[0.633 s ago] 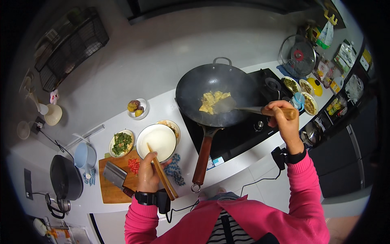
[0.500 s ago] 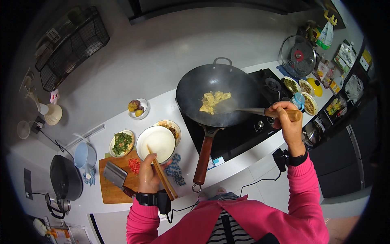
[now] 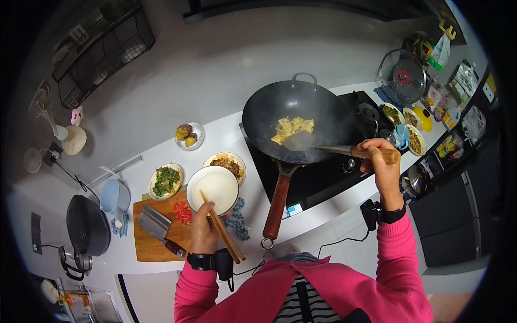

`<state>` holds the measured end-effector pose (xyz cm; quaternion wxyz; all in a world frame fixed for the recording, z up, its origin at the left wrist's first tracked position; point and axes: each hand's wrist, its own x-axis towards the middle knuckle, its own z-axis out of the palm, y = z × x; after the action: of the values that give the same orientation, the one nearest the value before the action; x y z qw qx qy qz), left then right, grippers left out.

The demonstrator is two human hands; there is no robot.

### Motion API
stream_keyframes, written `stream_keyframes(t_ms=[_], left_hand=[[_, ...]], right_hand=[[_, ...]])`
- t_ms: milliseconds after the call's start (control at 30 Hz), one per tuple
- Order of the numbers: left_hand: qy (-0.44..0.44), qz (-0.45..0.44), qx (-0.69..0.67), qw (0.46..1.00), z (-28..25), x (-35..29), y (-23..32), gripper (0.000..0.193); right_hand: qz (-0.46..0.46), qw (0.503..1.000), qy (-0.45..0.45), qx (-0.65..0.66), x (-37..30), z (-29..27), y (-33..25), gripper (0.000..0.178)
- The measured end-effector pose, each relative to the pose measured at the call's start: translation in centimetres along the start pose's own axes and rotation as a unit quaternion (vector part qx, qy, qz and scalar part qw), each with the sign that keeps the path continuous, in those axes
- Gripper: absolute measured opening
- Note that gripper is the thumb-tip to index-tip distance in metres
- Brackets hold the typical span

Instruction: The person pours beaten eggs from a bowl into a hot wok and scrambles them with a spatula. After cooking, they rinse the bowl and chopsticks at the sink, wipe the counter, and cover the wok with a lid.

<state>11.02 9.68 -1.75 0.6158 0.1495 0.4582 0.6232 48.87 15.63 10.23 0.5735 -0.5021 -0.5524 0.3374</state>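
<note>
My left hand (image 3: 202, 232) grips a white bowl (image 3: 222, 182) by its near rim, with a pair of wooden chopsticks (image 3: 225, 237) held against it under the thumb. The bowl looks nearly bare inside and is over the counter. Closed around the wooden handle of a metal spatula (image 3: 335, 148) is my right hand (image 3: 383, 168). The spatula's blade rests in a steaming black wok (image 3: 265, 105), against the near side of yellow scrambled egg (image 3: 294, 127). The wok sits on the black stove (image 3: 323, 185), its brown wooden handle pointing towards me.
Left on the counter, a cutting board (image 3: 145, 248) bears a cleaver (image 3: 156, 222) and chopped red pieces (image 3: 183, 212). Plates of chopped greens (image 3: 166, 181) and browned food (image 3: 229, 163) stand near the bowl. Several dishes (image 3: 414, 141) and a glass lid (image 3: 401, 81) are at the right.
The whole view has shifted slightly. Relative to the wok, the spatula blade has slid a little left against the egg. Both hands keep their holds.
</note>
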Motion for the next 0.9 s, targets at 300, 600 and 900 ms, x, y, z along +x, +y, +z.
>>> stream_keyframes(t_ms=[300,600,900], left_hand=[[0.0,0.002,-0.01,1.0,-0.4,0.3,-0.5,0.048],[0.016,0.01,-0.023,1.0,0.6,-0.1,0.1,0.049],[0.021,0.026,-0.035,0.999,1.8,0.5,0.1,0.046]], right_hand=[[0.016,1.0,-0.007,0.004,0.1,0.9,-0.1,0.014],[-0.055,0.998,0.039,-0.013,-0.4,-0.1,-0.9,0.013],[-0.064,0.997,0.042,0.0,-0.7,-0.1,-1.2,0.012]])
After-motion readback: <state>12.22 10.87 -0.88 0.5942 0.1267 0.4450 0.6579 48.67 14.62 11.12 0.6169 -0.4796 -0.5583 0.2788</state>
